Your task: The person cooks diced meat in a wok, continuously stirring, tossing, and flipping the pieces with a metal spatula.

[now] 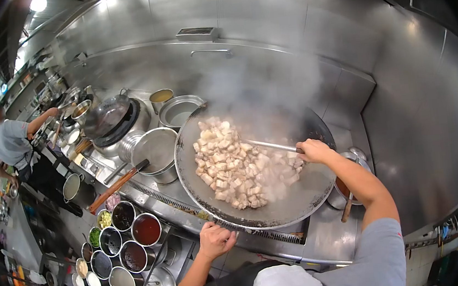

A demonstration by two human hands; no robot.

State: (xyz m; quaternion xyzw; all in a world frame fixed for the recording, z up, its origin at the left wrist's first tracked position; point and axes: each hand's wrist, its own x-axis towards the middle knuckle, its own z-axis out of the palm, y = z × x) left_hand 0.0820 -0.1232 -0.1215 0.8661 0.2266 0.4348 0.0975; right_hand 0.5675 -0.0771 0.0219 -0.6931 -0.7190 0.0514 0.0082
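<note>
A large wok [313, 187] holds a heap of pale diced meat [228, 168], with steam rising over it. My right hand [316, 150] is closed round the dark grip of a long-handled metal cooking tool [270, 145]. Its shaft slants left into the meat, which hides the head, so spatula or ladle cannot be told. By the wok's near rim, my left hand [216, 239] is closed with curled fingers at the front edge of the stove. Whatever it grips, if anything, is hidden.
Left of the wok stand a steel pot [155, 150] and a wooden-handled tool [117, 187]. Several seasoning containers [146, 229] fill the lower left. Behind them is a second wok [106, 117]. A co-worker [11, 142] stands far left. At right lies a pan [346, 184] with a wooden handle.
</note>
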